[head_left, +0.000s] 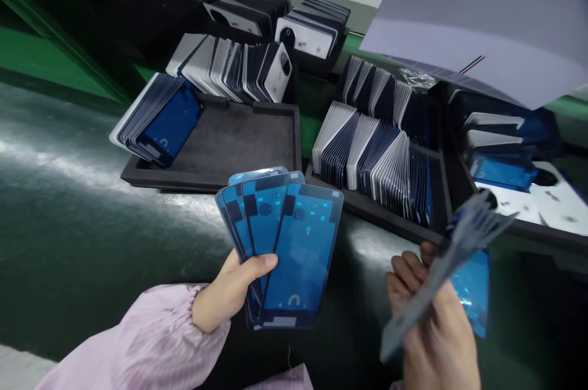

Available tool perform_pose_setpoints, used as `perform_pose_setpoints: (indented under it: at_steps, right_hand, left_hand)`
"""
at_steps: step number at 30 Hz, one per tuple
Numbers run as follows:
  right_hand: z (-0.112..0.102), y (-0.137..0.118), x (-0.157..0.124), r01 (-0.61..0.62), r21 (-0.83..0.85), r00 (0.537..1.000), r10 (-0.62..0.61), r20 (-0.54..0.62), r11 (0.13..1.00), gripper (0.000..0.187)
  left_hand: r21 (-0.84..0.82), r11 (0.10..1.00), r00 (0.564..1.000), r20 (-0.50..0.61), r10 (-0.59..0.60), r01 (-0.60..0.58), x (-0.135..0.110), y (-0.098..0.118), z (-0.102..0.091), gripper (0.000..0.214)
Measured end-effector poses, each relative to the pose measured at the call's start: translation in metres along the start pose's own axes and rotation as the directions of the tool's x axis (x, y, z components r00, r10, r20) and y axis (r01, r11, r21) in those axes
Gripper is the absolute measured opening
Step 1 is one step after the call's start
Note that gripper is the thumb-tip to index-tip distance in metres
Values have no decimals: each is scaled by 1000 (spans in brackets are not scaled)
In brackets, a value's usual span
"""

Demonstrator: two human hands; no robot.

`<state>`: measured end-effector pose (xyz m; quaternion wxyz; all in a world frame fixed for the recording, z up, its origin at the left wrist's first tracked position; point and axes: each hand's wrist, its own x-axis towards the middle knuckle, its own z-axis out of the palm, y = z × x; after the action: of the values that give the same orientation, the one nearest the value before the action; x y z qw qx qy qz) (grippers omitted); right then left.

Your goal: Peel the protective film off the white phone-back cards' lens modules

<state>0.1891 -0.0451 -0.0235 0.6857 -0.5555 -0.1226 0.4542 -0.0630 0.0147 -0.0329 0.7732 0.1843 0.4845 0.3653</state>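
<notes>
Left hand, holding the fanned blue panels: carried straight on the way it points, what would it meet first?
Probably the near rim of the black tray just beyond the fanned blue panels held by the left hand; depth is unclear.

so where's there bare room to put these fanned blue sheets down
Free: the floor of the left black tray, in front of its leaning panels, and the dark belt surface left of the left hand. Crowded: the right tray, packed with upright panels, and the far-right bins beyond the right hand.
</notes>
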Motion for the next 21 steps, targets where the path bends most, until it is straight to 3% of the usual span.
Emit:
perform_pose_setpoints:
  at_steps: [2,9,12,16,19,21]
  right_hand:
    - [1,4,-5,-30,-8,999,30,45,1000,22]
    - [13,55,-29,-185,-201,968,214,134,962,32]
    - [9,46,-18,-133,-162,987,145,63,978,31]
    - [-4,14,2,-9,-78,998,4,-57,997,25]
    - [-7,5,4,-38,-64,999,38,7,997,27]
    - [-5,13,-3,-86,-88,992,93,79,992,29]
  left_hand:
    - [14,1000,1000,15,7,-7,0,1,3,43]
    - [61,998,997,75,3,-8,2,2,5,44]
    - [41,999,995,87,-39,36,5,6,1,45]
    - [50,998,996,82,-46,42,4,13,4,40]
    - [82,997,995,94,-13,5,1,15,9,41]
    - [108,994,995,102,12,-23,0,13,12,39]
